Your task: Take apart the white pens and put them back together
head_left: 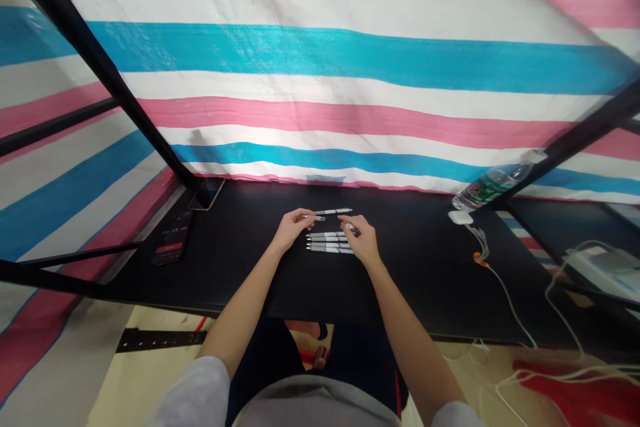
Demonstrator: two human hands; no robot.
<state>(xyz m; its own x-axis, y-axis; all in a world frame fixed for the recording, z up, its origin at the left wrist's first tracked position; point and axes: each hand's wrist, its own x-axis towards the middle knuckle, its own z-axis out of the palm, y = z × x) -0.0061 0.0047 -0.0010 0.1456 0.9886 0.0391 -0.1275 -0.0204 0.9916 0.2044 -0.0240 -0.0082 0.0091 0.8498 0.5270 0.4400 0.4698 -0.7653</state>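
My left hand [292, 227] is closed in a pinch on a slim pen part [321, 218], whose pale, see-through end sticks out to the right. Across a small gap, my right hand [363, 237] is closed too, its fingers around a small white and dark piece [349, 227] that looks like another pen part. Just beyond both hands lies a white and grey pen [334, 211]. Several similar pens [325, 247] rest side by side in a row below the hands, dark tips pointing left, with their right ends partly hidden by my right hand.
Two phones, one dark with a lit timer [173, 240] and one near the back corner [207, 194], lie left on the black table [225, 280]. At right are a leaning water bottle [493, 185], a white charger [461, 217] and cables [505, 293]. Striped sheeting [320, 53] hangs behind.
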